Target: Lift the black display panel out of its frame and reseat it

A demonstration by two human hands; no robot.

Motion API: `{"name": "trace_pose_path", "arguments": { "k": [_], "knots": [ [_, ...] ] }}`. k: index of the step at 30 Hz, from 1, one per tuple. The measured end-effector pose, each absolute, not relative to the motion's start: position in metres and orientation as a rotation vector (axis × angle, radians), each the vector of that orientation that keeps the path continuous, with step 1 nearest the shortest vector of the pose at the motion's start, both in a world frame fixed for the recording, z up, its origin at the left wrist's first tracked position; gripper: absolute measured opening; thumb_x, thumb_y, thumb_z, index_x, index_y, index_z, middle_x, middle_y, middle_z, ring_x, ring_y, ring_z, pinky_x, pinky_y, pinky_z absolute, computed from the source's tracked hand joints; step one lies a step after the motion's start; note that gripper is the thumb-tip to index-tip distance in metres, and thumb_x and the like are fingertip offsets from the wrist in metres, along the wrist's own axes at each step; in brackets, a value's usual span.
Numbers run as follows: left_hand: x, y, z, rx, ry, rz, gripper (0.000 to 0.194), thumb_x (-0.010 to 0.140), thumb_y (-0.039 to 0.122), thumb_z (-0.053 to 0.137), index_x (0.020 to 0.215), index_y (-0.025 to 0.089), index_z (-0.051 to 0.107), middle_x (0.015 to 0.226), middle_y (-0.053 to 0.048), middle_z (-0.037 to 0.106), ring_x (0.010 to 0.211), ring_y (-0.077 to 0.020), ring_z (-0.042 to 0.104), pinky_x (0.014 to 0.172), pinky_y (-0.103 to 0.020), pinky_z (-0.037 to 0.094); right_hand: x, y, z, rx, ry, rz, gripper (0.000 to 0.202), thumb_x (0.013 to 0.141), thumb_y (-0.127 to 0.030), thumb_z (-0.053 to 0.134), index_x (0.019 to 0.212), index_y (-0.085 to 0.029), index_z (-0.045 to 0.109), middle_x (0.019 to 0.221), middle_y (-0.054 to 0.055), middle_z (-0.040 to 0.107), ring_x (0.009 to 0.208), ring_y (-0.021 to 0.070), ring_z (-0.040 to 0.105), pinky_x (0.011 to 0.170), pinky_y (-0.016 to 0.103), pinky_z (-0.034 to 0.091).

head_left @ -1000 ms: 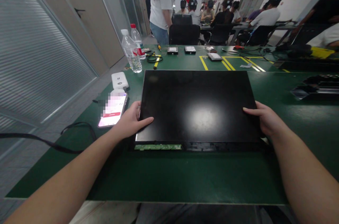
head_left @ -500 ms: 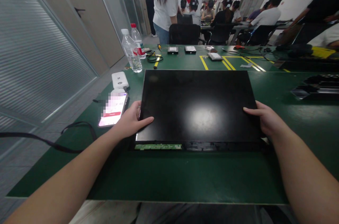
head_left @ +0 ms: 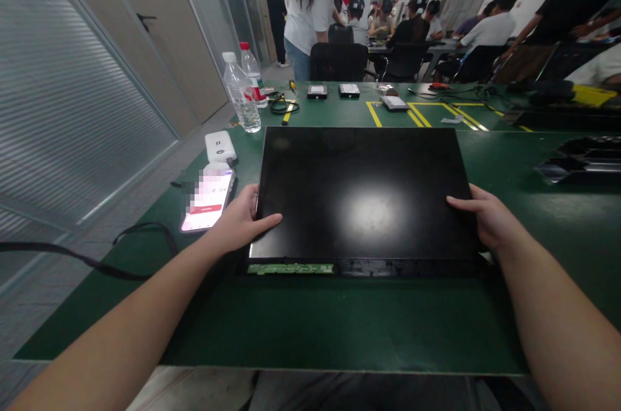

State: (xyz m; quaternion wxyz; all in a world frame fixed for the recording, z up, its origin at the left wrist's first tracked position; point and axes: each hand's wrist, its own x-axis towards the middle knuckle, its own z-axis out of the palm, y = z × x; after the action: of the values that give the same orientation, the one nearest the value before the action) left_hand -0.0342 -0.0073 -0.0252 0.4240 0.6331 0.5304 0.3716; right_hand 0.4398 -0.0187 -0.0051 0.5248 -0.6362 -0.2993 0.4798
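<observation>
A black LCD panel [head_left: 354,184] lies before me over the green table, its glossy face up and a round light glare on it. My left hand [head_left: 248,215] grips its left edge, thumb on the face and the other fingers mostly hidden at the side. On the opposite edge, my right hand [head_left: 485,213] holds it the same way, thumb on top. Along the near edge shows a narrow green circuit board [head_left: 291,268], with a dark strip beside it to the right. Whatever lies under the panel is hidden.
Left of the panel are a lit phone [head_left: 208,200], a white power bank [head_left: 220,147] and a black cable [head_left: 97,263]. Two water bottles [head_left: 242,97] stand behind them. Hard drives [head_left: 349,90] sit farther back. Metal-looking parts [head_left: 582,160] lie at right. Several people sit or stand beyond.
Both hands and the panel stay practically still. In the background, a standing person in white has shifted slightly right, and a person in black at the right has moved further into view.
</observation>
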Motion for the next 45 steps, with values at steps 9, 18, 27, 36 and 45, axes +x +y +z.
{"name": "trace_pose_path", "arguments": {
  "k": [9, 18, 27, 36, 45],
  "knots": [
    [-0.027, -0.010, -0.018, 1.556, 1.307, 0.901, 0.068, 0.072, 0.039, 0.091, 0.125, 0.020, 0.054, 0.126, -0.015, 0.074, 0.124, -0.0411, 0.069, 0.104, -0.064, 0.056, 0.438, -0.019, -0.005, -1.519, -0.710, 1.118, 0.040, 0.049, -0.013, 0.083, 0.087, -0.025, 0.077, 0.085, 0.003, 0.080, 0.067, 0.0229, 0.074, 0.058, 0.030, 0.061],
    [-0.025, -0.009, -0.019, 1.495, 1.249, 0.899, 0.069, 0.073, 0.041, 0.089, 0.125, 0.020, 0.049, 0.138, -0.020, 0.068, 0.125, -0.0409, 0.069, 0.102, -0.063, 0.057, 0.439, -0.019, -0.006, -1.530, -0.709, 1.140, 0.041, 0.049, -0.014, 0.083, 0.089, -0.025, 0.076, 0.087, 0.004, 0.081, 0.069, 0.0237, 0.075, 0.059, 0.031, 0.061],
    [-0.024, -0.010, -0.017, 1.487, 1.264, 0.894, 0.072, 0.071, 0.042, 0.090, 0.127, 0.021, 0.050, 0.136, -0.018, 0.071, 0.129, -0.0413, 0.066, 0.103, -0.061, 0.058, 0.438, -0.019, -0.004, -1.545, -0.717, 1.128, 0.041, 0.049, -0.015, 0.083, 0.088, -0.025, 0.076, 0.085, 0.003, 0.080, 0.068, 0.0237, 0.074, 0.057, 0.031, 0.060],
    [-0.021, -0.013, -0.013, 1.492, 1.231, 0.887, 0.070, 0.074, 0.042, 0.088, 0.128, 0.023, 0.048, 0.126, -0.014, 0.075, 0.124, -0.0392, 0.070, 0.103, -0.059, 0.059, 0.437, -0.019, -0.005, -1.563, -0.741, 1.108, 0.036, 0.054, -0.014, 0.082, 0.088, -0.024, 0.076, 0.086, 0.004, 0.080, 0.072, 0.0240, 0.074, 0.060, 0.031, 0.060],
    [-0.021, -0.012, -0.015, 1.532, 1.233, 0.894, 0.067, 0.075, 0.045, 0.088, 0.125, 0.022, 0.050, 0.132, -0.015, 0.072, 0.126, -0.0380, 0.069, 0.105, -0.056, 0.058, 0.436, -0.017, -0.008, -1.574, -0.769, 1.070, 0.029, 0.056, -0.012, 0.082, 0.083, -0.022, 0.075, 0.080, 0.005, 0.078, 0.069, 0.0224, 0.073, 0.061, 0.030, 0.059]
  ]
}}
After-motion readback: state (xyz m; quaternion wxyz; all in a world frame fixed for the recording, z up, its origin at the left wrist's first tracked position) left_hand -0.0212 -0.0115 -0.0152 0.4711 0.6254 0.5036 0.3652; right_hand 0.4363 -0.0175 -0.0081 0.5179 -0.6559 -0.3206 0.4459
